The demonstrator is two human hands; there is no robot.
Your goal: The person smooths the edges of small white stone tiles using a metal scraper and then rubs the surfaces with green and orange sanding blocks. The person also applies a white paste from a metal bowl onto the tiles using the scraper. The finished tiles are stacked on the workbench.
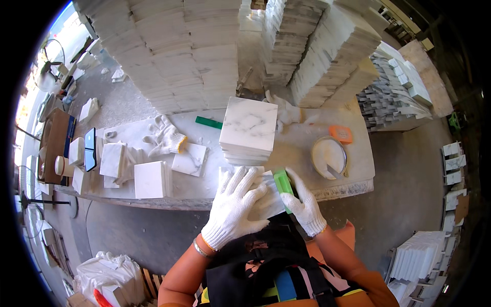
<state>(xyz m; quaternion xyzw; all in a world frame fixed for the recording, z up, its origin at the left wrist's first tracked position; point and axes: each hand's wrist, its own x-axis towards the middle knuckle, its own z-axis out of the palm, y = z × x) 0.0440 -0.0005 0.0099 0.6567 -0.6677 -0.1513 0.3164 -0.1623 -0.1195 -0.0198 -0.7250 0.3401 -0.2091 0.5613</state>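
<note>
My left hand [235, 207], in a white knitted glove, lies with its fingers stretched over a white-grey marble tile [272, 202] at the table's front edge. My right hand [308, 209], gloved the same way, is closed around a bright green rectangular block [283, 187]. This block stands against the tile's right side; the exact contact is hidden. Just beyond my hands rises a neat stack of square marble tiles [250, 123] with grey veins. Part of the tile is covered by my left hand.
Left on the table [245, 197] lie a loose glove [164, 135], more tiles [149, 180], a phone [90, 150] and a dark green block [208, 122]. Right are a round pan [328, 157] with a scraper and an orange block [340, 134]. Tall tile stacks [174, 56] stand behind.
</note>
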